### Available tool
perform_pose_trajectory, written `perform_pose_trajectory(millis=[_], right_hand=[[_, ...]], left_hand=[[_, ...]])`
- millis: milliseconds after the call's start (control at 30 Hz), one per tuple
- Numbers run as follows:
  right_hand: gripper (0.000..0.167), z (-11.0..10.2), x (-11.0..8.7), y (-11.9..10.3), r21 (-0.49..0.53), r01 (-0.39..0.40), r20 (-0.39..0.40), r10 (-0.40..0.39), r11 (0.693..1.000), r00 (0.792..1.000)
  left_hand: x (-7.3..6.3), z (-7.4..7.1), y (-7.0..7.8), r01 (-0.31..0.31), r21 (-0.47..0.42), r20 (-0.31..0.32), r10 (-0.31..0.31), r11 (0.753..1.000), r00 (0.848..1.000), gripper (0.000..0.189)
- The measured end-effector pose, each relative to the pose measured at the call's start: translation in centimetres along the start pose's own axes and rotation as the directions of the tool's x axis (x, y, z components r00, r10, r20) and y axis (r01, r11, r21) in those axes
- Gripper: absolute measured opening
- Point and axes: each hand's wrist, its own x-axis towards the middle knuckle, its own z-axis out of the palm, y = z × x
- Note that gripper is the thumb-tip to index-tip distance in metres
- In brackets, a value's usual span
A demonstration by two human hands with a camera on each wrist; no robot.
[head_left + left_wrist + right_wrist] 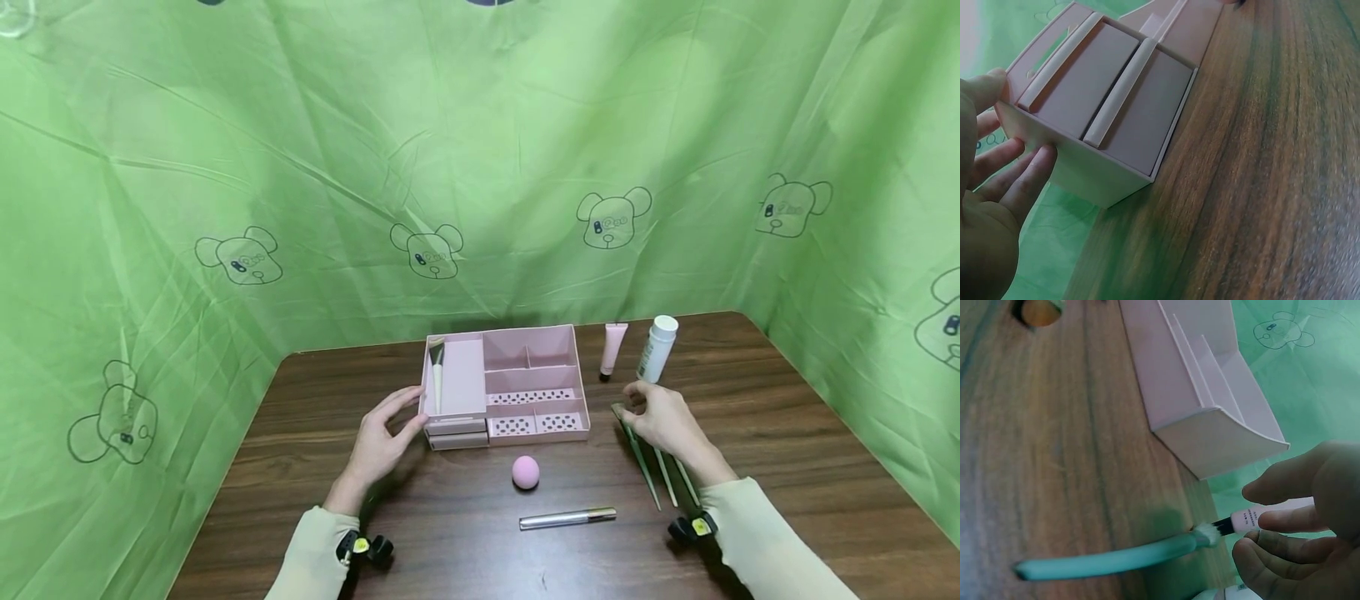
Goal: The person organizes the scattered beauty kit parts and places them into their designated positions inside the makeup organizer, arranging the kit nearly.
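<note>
My left hand (380, 442) touches the left side of a pink desktop organizer (457, 375), its thumb at the front corner. In the left wrist view the fingertips (1044, 156) lie against the organizer's side wall, by two drawer fronts. A makeup brush (438, 383) lies on the organizer's top left. My right hand (663, 417) hovers over several green makeup brushes at the right, thumb and forefinger apart. In the right wrist view one green brush (1116, 557) lies on the table, its bristle end near the fingertips (1250, 490). The hand partly covers the other brushes.
Behind the right hand are a pink squeeze tube (613, 346) and a white bottle (658, 348). A pink ball (526, 472) and a silver pen-like tube (567, 518) lie before the organizer. Green cloth (502, 167) hangs around the wooden table (300, 467).
</note>
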Motion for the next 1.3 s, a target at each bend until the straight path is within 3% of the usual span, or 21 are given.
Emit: perform_pose_trajectory(millis=[700,1000,1300], right_hand=[[0.029,1.1,-0.6,0.1,-0.065,0.023,0.027,-0.021,0.998,0.999],[0.024,1.6,-0.7,0.4,-0.198,0.038,0.044,-0.030,0.980,0.999],[0.022,1.9,-0.7,0.4,-0.217,0.064,0.047,-0.055,0.974,0.997]], left_hand=[[-0.2,-0.1,-0.3,0.011,0.021,0.003,-0.011,1.000,1.000,0.041],[0.0,-0.1,-0.3,0.004,0.019,-0.001,-0.004,1.000,1.000,0.041],[-0.1,0.0,-0.4,0.004,0.017,-0.005,-0.004,1.000,1.000,0.041]])
